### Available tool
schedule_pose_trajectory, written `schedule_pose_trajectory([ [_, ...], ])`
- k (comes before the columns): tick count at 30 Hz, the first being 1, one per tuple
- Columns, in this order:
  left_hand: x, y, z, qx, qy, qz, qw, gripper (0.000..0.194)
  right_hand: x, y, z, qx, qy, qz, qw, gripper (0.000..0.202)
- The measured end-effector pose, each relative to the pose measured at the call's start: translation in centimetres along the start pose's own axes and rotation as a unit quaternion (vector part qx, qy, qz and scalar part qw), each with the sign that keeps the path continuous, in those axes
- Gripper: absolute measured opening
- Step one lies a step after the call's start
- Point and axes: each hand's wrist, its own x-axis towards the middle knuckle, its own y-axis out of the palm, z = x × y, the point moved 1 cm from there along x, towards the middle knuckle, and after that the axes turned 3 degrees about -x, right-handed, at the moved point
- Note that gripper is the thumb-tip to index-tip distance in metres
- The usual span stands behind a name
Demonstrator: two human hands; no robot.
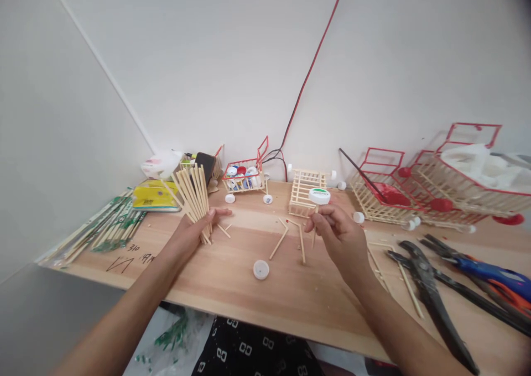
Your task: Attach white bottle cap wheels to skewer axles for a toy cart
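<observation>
My left hand is wrapped round a fanned bundle of wooden sticks, held over the left part of the table. My right hand pinches a thin wooden stick with a white bottle cap at its top; the cap bears a green mark. Between my hands, a round white cap lies on the wooden table. Bent stick pieces rest behind it. A stick frame with white wheels stands just behind my right hand.
A small cart filled with caps stands at the back. Larger stick carts are at the right, with black pliers and blue-handled pliers before them. Packaged sticks and a yellow packet lie left.
</observation>
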Motion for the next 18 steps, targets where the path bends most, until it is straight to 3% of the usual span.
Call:
schedule_pose_trajectory([
  [3, 0.3, -0.8, -0.6, -0.015, -0.001, -0.038, 0.999, 0.037, 0.0, 0.0, -0.1, 0.008, 0.001, 0.002, 1.000, 0.018],
  [4, 0.4, -1.2, -1.1, 0.024, 0.019, -0.058, 0.998, 0.037, 0.0, 0.0, -0.1, 0.008, 0.002, 0.006, 1.000, 0.018],
  [6, 0.3, -1.7, -2.4, 0.150, 0.068, -0.030, 0.986, 0.033, 0.0, 0.1, -0.1, 0.007, 0.001, 0.008, 1.000, 0.018],
  [10, 0.3, -1.7, -4.1, 0.365, 0.097, 0.118, 0.918, 0.027, 0.0, 0.1, -0.1, 0.002, 0.000, -0.002, 1.000, 0.018],
  [12, 0.6, -1.6, -4.1, 0.436, 0.100, 0.152, 0.881, 0.028, 0.0, 0.0, -0.1, 0.001, 0.003, -0.004, 1.000, 0.017],
  [14, 1.2, -1.8, -3.6, 0.523, 0.106, 0.100, 0.840, 0.031, 0.0, 0.0, 0.0, 0.005, 0.005, 0.000, 1.000, 0.018],
  [16, 2.0, -2.1, -2.9, 0.619, 0.078, 0.049, 0.780, 0.032, 0.0, 0.0, 0.0, 0.008, 0.009, 0.006, 1.000, 0.018],
  [18, 2.5, -2.3, -2.3, 0.642, 0.060, 0.056, 0.762, 0.023, 0.0, 0.0, 0.0, 0.004, 0.011, 0.010, 1.000, 0.019],
])
